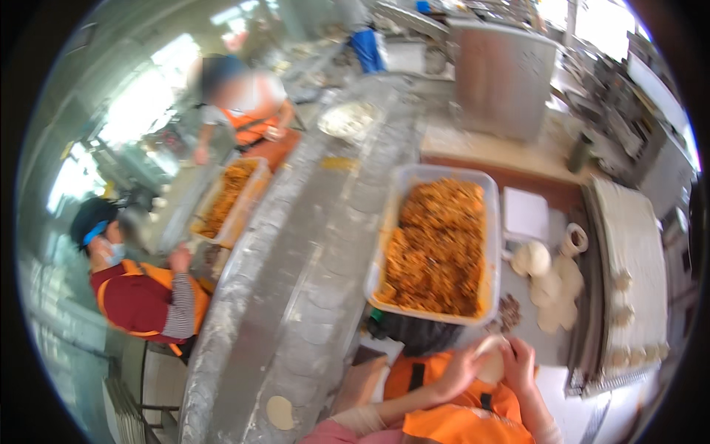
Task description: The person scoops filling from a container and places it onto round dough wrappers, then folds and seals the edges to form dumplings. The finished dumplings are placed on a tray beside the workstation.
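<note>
we are cupping a soft, light dough round (492, 360) between left hand (460, 370) and right hand (519, 364), fingers pinching its edges gently.

Filling tub (489, 222) behind hands, dough discs (551, 285) to its right, conveyor (296, 281) left.

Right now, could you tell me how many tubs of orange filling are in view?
2. The big clear tub sits just beyond the hands; the second tub lies across the long metal table, by the co-workers. Others may be hidden.
</note>
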A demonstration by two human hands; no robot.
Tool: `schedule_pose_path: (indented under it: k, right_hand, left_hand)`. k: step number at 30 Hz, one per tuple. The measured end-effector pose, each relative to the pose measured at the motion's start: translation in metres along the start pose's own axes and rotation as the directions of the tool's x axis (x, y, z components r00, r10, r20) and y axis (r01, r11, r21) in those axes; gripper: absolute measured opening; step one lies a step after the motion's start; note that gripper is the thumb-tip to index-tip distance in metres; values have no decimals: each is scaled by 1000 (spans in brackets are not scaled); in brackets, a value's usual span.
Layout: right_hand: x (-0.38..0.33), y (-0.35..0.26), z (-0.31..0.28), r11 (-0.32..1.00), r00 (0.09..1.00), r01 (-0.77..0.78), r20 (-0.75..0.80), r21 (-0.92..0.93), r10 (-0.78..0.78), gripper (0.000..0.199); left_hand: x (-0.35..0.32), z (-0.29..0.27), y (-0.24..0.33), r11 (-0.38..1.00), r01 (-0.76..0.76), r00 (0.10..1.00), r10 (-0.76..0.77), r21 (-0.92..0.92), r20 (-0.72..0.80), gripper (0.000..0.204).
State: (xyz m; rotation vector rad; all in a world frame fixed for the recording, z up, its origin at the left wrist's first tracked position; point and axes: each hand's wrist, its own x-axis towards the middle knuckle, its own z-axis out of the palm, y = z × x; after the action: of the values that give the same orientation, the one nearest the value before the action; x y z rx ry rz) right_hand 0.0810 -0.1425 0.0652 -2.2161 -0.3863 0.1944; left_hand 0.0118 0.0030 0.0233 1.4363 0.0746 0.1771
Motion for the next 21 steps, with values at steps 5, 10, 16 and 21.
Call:
schedule_pose_path:
  k: [5, 10, 16, 21]
  right_hand:
    - [10, -18, -24, 997, 993, 75, 92, -6, -74, 7]
    - [42, -110, -22, 845, 794, 514, 452, -145, -406, 6]
    - [115, -109, -8, 999, 929, 32, 369, 28, -40, 10]
    - [172, -135, 85, 810, 791, 581, 295, -84, -537, 26]
  left_hand:
    - [-17, -12, 2, 937, 314, 941, -285, -153, 182, 27]
    - [-3, -33, 7, 883, 416, 895, -354, -218, 272, 28]
    - [-6, -73, 42, 827, 484, 874, -445, -286, 193, 30]
    - [-25, -85, 32, 538, 543, 807, -548, -644, 222, 37]
